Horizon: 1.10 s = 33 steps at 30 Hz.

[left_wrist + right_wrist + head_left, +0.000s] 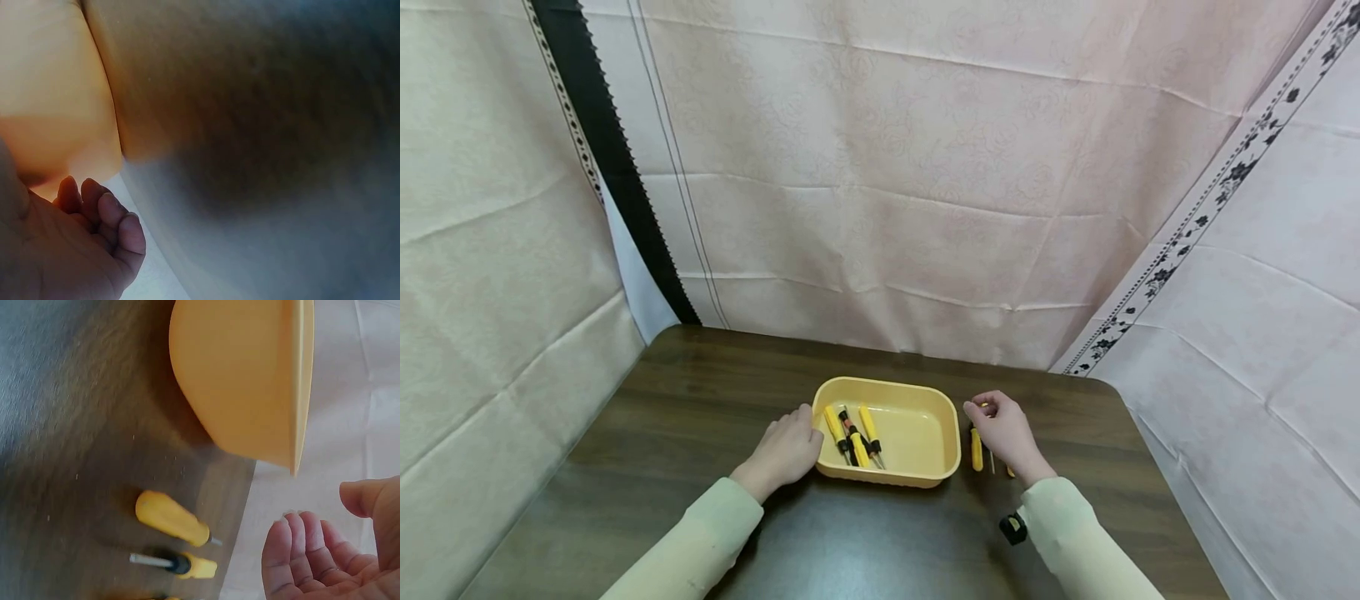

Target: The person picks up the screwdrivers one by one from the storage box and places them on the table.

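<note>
A shallow yellow tray stands on the table, with several screwdrivers lying in its left half; their handles are yellow and black. My left hand is at the tray's left end, fingers loosely bent beside its wall; whether they press on it cannot be told. To the right of the tray, my right hand hovers over more screwdrivers on the table. In the right wrist view its thumb and fingers are apart with nothing between them. Near it lie a yellow-handled screwdriver and a yellow-and-black one.
The dark wooden table has rounded far corners. Pale patterned cloth hangs behind it and at both sides. A small black object sits beside my right sleeve. Another yellow piece is partly hidden by the right hand.
</note>
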Each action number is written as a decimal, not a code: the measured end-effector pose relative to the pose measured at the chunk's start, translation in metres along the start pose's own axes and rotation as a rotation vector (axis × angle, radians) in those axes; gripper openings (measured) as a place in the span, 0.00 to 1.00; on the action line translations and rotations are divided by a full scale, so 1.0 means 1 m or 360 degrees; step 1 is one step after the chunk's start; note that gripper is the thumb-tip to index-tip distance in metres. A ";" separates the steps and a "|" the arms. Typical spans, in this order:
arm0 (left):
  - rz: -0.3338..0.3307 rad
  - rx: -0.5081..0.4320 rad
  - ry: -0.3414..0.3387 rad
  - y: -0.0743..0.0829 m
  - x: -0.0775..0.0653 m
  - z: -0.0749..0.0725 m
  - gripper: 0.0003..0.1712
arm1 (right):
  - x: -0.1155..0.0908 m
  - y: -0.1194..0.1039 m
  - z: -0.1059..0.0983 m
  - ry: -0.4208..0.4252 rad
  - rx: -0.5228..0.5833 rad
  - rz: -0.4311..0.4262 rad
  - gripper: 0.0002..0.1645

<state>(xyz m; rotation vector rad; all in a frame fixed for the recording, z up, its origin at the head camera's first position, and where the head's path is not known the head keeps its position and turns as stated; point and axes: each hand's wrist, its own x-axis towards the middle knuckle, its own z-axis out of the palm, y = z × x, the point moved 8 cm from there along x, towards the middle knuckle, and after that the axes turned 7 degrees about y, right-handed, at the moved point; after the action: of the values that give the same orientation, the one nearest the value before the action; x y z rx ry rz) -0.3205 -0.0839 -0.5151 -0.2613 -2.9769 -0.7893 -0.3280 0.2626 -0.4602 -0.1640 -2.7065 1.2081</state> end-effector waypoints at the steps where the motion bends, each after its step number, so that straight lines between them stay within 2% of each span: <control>1: 0.0004 -0.0002 0.0001 0.000 0.000 0.000 0.21 | -0.001 -0.001 0.002 -0.0007 0.0007 0.0003 0.19; 14: 0.0014 -0.0007 0.0016 0.002 -0.001 -0.001 0.18 | -0.004 -0.010 0.022 -0.0047 0.0010 0.0006 0.14; 26: 0.0015 -0.0013 0.0032 0.002 -0.003 -0.002 0.19 | -0.005 -0.009 0.021 -0.0003 -0.0006 0.0036 0.14; 33: 0.0028 -0.0012 0.0042 0.003 -0.003 -0.003 0.18 | -0.002 -0.022 0.022 0.0013 0.0020 -0.0015 0.14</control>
<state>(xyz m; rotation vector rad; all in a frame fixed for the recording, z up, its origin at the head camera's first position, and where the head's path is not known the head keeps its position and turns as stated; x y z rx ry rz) -0.3173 -0.0837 -0.5111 -0.2747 -2.9434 -0.7963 -0.3308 0.2315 -0.4580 -0.1540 -2.6889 1.2186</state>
